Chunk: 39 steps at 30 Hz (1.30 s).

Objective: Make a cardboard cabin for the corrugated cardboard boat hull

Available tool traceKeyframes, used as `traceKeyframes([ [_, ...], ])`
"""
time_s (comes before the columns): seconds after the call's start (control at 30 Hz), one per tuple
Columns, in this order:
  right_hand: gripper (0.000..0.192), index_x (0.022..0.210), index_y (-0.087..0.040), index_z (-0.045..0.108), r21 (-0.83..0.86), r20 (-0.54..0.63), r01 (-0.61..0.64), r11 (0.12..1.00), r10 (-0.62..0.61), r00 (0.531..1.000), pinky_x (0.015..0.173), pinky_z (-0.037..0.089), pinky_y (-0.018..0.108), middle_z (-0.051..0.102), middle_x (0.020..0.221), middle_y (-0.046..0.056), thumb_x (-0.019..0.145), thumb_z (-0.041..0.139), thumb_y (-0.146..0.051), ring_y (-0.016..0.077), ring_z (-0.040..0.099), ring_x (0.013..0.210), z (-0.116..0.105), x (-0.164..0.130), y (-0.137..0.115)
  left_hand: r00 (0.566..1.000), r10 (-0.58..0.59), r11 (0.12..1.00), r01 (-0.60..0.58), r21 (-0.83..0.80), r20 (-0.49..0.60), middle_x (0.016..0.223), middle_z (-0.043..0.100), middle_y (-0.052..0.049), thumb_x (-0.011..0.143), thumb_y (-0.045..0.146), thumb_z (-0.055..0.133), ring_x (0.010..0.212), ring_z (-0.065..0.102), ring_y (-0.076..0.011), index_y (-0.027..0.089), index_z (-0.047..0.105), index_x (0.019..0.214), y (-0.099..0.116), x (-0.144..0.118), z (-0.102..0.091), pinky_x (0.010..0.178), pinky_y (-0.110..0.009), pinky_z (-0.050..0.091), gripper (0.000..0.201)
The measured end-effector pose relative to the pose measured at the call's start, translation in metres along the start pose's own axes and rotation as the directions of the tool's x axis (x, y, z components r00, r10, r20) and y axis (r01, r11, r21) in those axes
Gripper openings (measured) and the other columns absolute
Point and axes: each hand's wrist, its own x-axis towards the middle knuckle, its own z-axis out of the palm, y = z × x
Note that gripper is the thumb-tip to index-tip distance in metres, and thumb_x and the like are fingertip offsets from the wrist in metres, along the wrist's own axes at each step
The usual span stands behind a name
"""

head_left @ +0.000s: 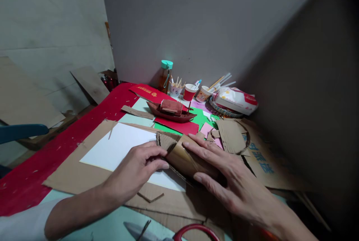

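Observation:
A curved brown cardboard piece (pixel 183 158), with a shiny taped-looking outside and a corrugated inner face, lies over the white paper sheet (pixel 123 144). My left hand (pixel 140 166) pinches its left edge between thumb and fingers. Across its top and right side rests my right hand (pixel 218 166), fingers stretched and the thumb along the near side, gripping it. Just behind stands a small reddish-brown model boat (pixel 171 110) with an arched cabin. Red-handled scissors (pixel 193 229) lie at the near edge, blades to the left.
Flat cardboard (pixel 75 173) lies under the paper. At the back are a bottle (pixel 165 78), a cup of toothpicks (pixel 176 90), a red cup (pixel 190 92), a patterned cup (pixel 203 94) and a tissue pack (pixel 237 101). Cardboard scraps (pixel 231 136) lie right; a grey wall rises behind.

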Motion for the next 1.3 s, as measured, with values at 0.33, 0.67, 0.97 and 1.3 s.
traceKeyframes([
  [0.33, 0.059, 0.157, -0.040, 0.031, 0.027, 0.076, -0.063, 0.998, 0.061, 0.995, 0.120, 0.027, 0.056, 0.030, 0.166, -0.002, 0.101, 0.051, -0.043, 0.0262, 0.025, 0.152, -0.001, 0.003, 0.010, 0.998, -0.026, 1.000, 0.026, 0.004, -0.052, 0.082, 0.067, 0.000, 0.087, 0.031, 0.062, 0.071, 0.059, -0.0176, 0.024, 0.073, 0.102, 0.003, -0.006, -0.005, 0.064, -0.029, 0.045, 0.020],
  [0.67, 0.071, 0.159, -0.045, 0.012, -0.137, 0.089, -0.094, 0.986, 0.107, 0.990, 0.114, 0.036, 0.052, 0.027, 0.167, -0.006, 0.100, 0.051, -0.043, 0.0277, 0.029, 0.150, -0.006, -0.010, 0.015, 0.980, 0.201, 0.937, -0.189, 0.293, -0.011, 0.122, 0.072, -0.004, 0.085, 0.038, 0.066, 0.114, 0.063, -0.0258, 0.025, 0.074, 0.114, 0.019, 0.054, -0.052, 0.099, -0.036, 0.043, 0.032],
  [0.97, 0.074, 0.160, -0.037, 0.018, -0.221, 0.032, 0.018, 0.975, -0.011, 0.999, 0.111, 0.044, 0.039, 0.040, 0.160, -0.003, 0.096, 0.056, -0.036, 0.0283, 0.041, 0.142, -0.003, -0.010, 0.019, 0.943, 0.094, 0.984, -0.136, 0.112, 0.318, 0.088, 0.081, -0.001, 0.076, 0.011, 0.065, 0.087, 0.072, -0.0248, 0.026, 0.082, 0.098, 0.017, 0.077, -0.027, 0.077, -0.032, 0.052, 0.031],
  [1.3, 0.081, 0.160, -0.040, 0.022, -0.147, -0.014, 0.074, 0.986, -0.077, 0.997, 0.119, 0.034, 0.050, 0.039, 0.161, -0.005, 0.090, 0.059, -0.024, 0.0317, 0.041, 0.143, -0.002, 0.011, 0.012, 0.976, 0.139, 0.990, -0.138, -0.022, 0.165, 0.084, 0.079, 0.005, 0.081, 0.012, 0.058, 0.074, 0.069, -0.0164, 0.026, 0.080, 0.090, -0.001, 0.070, -0.011, 0.066, -0.025, 0.048, 0.028],
])
